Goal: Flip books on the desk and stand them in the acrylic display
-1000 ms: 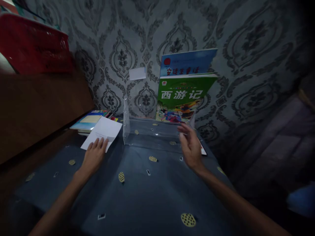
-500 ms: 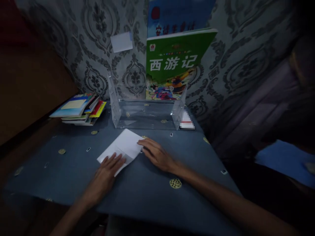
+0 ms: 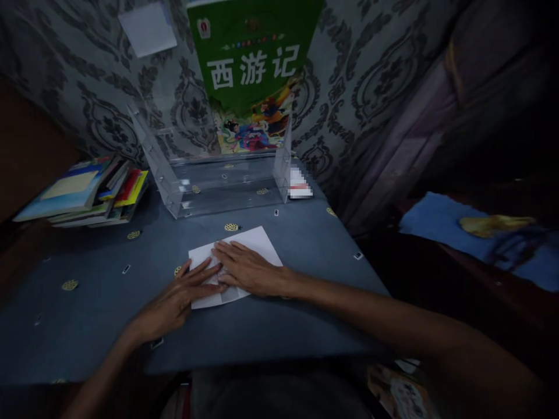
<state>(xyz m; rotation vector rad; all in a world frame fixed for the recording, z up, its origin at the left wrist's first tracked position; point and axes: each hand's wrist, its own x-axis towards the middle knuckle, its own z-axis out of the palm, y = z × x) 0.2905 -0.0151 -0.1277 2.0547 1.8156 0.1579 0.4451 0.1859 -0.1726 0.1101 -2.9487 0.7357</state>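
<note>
A sheet of white paper (image 3: 263, 244), partly folded over itself, lies on the dark blue patterned tablecloth (image 3: 305, 326) in front of me. My left hand (image 3: 183, 294) rests on its left part with the fingers stretched out. Across the middle of the paper lies my right hand (image 3: 248, 269), palm down and fingers extended, its fingertips close to those of my left. Both hands press flat on the sheet and cover much of it, so part of the fold is hidden.
Behind the paper stands a clear acrylic rack (image 3: 227, 203) with a green book (image 3: 257, 64) upright at its back. Several books (image 3: 87, 195) are stacked at the left. A white card (image 3: 148, 30) is by the wall, and a blue cloth (image 3: 437, 224) lies off to the right.
The paper has turned and shifted. My right hand has moved from the sheet's right edge onto its middle, beside my left hand. The camera view has shifted right and down.
</note>
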